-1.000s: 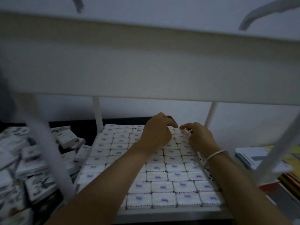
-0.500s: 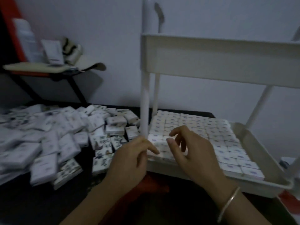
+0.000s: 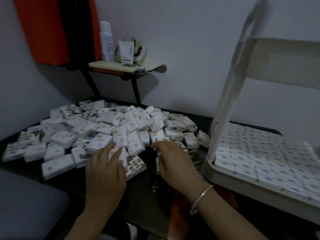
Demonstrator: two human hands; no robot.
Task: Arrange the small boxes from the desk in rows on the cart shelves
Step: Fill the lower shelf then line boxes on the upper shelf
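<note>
Left hand (image 3: 105, 168) laid flat, fingers extended onto small boxes (image 3: 97, 130), presumably for pickup. Right hand (image 3: 174, 163) placed at pile edge; grasp not discernible, blurred. Boxes heaped loose on desk (image 3: 142, 187). Cart shelf (image 3: 225, 173) beside, rows packed tight.

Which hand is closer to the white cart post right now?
Right. The right hand sits just left of the cart post; the left hand lies farther left, on the loose boxes.

Dim room, soft motion blur, wide-angle bowing
</note>
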